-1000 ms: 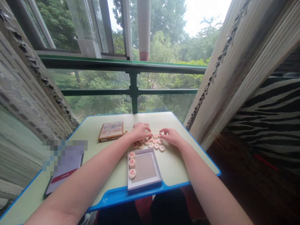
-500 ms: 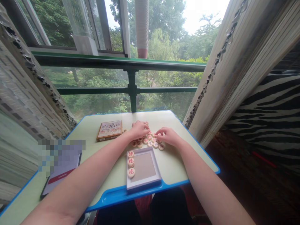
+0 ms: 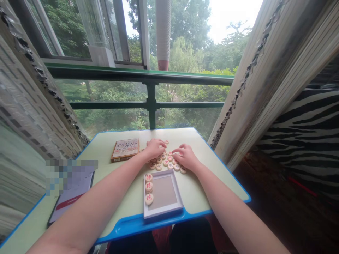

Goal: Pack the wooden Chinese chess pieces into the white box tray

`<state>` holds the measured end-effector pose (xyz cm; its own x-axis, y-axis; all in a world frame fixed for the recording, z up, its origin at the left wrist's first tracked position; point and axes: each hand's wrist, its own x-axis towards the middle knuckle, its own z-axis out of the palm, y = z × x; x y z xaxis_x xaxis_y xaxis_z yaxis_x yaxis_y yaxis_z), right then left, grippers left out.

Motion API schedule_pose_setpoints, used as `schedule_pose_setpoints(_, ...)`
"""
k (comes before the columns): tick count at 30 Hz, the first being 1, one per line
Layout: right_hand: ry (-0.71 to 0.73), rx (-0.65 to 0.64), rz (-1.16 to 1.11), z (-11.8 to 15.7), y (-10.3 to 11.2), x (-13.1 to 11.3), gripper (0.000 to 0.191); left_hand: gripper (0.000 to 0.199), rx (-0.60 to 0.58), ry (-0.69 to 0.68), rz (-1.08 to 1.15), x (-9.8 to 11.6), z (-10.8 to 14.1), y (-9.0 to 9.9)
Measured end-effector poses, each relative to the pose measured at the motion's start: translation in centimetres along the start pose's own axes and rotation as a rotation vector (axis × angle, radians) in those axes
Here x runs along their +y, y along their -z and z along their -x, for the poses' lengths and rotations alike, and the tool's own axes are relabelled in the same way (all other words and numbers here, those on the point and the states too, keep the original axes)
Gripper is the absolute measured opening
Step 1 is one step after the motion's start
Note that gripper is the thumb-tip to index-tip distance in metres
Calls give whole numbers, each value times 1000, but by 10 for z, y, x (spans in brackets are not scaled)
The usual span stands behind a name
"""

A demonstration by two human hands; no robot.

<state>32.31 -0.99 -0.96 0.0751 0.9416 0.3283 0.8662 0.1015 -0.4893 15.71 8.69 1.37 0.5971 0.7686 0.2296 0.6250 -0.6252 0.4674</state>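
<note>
Several round Chinese chess pieces [image 3: 165,162] with red or dark characters lie in a loose cluster on the table. My left hand [image 3: 155,148] is over the left side of this cluster, fingers bent but apart, hiding some pieces beneath it. On the other side, my right hand [image 3: 187,156] has its fingers spread, their tips at the cluster's right part. No piece shows in either hand. Nearer to me is a shallow white box tray [image 3: 178,187]. Along its left wall sit red-marked pieces [image 3: 149,199] in a column, with the middle one apparently stacked.
A flat printed chess box [image 3: 125,150] lies left of the pieces. Further left is a tablet-like device [image 3: 71,201], partly blurred out. The pale table [image 3: 212,183] has a blue edge. Curtains [image 3: 238,91] flank a green railing [image 3: 111,105] beyond it.
My left hand has drawn slightly to the left, showing more of the far piece. My right hand has shifted a little left and nearer to me. The tray's pieces look the same.
</note>
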Motion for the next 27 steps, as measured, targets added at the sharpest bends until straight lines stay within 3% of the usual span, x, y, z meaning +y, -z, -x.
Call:
schedule_pose_setpoints(13,-45,43,48,-4,-2,8,21,23,-94,-1,-46,7,6,0)
schedule_pose_setpoints(17,-67,55,72,-4,-1,5,25,23,-66,25,-19,5,6,0)
schedule_pose_setpoints(27,-34,19,92,-7,-7,6,27,27,-74,-68,-56,9,5,-9)
